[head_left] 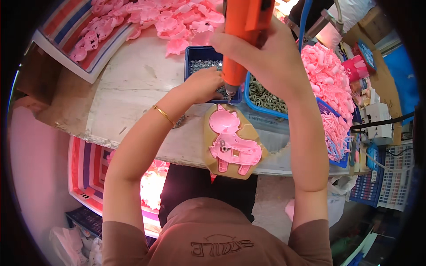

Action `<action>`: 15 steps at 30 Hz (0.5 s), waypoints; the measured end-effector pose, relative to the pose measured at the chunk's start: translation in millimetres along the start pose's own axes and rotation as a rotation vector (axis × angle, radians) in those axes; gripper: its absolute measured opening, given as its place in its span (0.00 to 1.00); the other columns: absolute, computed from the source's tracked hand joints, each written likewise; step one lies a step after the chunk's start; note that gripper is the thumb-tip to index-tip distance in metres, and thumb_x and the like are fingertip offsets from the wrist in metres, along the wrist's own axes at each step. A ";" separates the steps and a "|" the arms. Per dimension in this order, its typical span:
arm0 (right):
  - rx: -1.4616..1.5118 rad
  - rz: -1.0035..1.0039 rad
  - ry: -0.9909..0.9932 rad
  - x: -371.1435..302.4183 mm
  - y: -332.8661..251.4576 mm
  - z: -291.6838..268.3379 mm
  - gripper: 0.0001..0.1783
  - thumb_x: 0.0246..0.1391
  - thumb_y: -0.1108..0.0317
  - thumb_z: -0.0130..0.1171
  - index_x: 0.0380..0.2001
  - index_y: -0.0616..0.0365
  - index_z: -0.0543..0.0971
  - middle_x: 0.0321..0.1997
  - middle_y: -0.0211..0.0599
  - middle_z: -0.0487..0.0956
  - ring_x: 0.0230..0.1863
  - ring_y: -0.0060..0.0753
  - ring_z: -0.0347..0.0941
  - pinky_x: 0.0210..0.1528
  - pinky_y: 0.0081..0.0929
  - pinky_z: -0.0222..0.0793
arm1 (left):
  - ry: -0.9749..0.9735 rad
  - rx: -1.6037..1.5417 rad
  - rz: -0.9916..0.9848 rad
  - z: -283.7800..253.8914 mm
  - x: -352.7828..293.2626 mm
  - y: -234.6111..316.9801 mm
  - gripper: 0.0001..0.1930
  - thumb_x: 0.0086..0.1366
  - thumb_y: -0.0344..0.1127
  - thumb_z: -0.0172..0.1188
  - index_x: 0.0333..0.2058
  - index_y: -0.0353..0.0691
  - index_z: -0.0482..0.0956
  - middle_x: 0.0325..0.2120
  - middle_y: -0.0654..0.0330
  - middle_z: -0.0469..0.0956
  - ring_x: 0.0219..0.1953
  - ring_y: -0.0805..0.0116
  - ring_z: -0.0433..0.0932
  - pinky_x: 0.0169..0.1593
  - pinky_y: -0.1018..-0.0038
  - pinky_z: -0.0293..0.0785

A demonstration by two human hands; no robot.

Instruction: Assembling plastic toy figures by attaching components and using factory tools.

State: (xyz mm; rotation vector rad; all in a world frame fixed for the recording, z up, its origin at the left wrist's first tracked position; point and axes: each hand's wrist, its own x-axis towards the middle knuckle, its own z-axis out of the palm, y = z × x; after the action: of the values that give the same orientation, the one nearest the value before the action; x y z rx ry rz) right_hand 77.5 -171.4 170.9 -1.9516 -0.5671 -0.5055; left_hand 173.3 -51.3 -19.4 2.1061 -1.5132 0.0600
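My right hand (277, 57) is closed around an orange electric screwdriver (242, 44), held upright with its tip pointing down at the front edge of a dark blue bin (192, 55) of small screws. Inside that bin are the curled fingers of my left hand (205, 84); the screwdriver hides their tips, so whatever they pinch cannot be seen. Just in front lies a pink plastic animal-shaped shell half (243, 150), hollow side up, in a tan fixture block (215, 164). A small round metallic piece (223, 149) sits within the shell. Neither hand touches the shell.
Pink shell parts (173, 24) are heaped at the back. Right of the screw bin stands a lighter blue bin (266, 111) of metal pieces. Farther right are a large pile of pink parts (326, 75) and a blue basket (339, 160) of thin pink pieces. A blue cable (303, 22) hangs beside the screwdriver.
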 end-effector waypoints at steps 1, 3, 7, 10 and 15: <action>0.004 0.411 -0.005 -2.7 -7.0 -1.7 0.23 0.52 0.64 0.70 0.48 0.61 0.74 0.35 0.32 0.79 0.36 0.22 0.77 0.41 0.23 0.74 | -0.022 0.012 -0.019 0.9 3.1 -0.4 0.11 0.53 0.37 0.69 0.35 0.45 0.81 0.34 0.60 0.79 0.43 0.56 0.75 0.47 0.62 0.74; 0.131 0.434 0.041 -11.3 -0.6 -2.4 0.23 0.52 0.63 0.71 0.47 0.61 0.74 0.35 0.30 0.78 0.37 0.20 0.75 0.41 0.23 0.73 | -0.088 0.136 0.006 -0.7 2.9 -4.7 0.09 0.54 0.38 0.68 0.33 0.44 0.80 0.34 0.61 0.79 0.43 0.56 0.75 0.46 0.62 0.74; 0.133 0.412 0.010 -20.1 5.2 -18.3 0.23 0.51 0.64 0.72 0.46 0.61 0.73 0.37 0.29 0.77 0.36 0.19 0.74 0.41 0.23 0.73 | 0.032 0.167 0.015 -6.9 -1.1 -2.2 0.08 0.59 0.37 0.63 0.33 0.41 0.76 0.31 0.57 0.78 0.39 0.53 0.76 0.43 0.61 0.74; 0.209 0.349 0.023 -23.1 10.6 -19.0 0.20 0.53 0.64 0.70 0.45 0.61 0.75 0.35 0.29 0.78 0.34 0.19 0.74 0.39 0.23 0.73 | 0.032 0.147 -0.138 -15.4 -5.5 10.7 0.07 0.62 0.35 0.58 0.36 0.39 0.73 0.29 0.52 0.77 0.38 0.51 0.76 0.42 0.57 0.74; 0.189 0.198 0.000 -39.6 35.3 -21.7 0.23 0.58 0.65 0.63 0.52 0.65 0.70 0.42 0.40 0.82 0.45 0.30 0.80 0.47 0.27 0.75 | 0.138 0.009 -0.204 -10.9 -23.9 32.5 0.06 0.65 0.32 0.53 0.39 0.39 0.70 0.28 0.49 0.76 0.38 0.49 0.76 0.41 0.54 0.74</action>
State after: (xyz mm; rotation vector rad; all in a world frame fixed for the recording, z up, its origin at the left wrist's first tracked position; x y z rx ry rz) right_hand 64.2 -211.5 132.1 -1.8042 -0.4014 -0.3153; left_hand 138.5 -33.0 -5.3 2.2043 -1.2149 0.1350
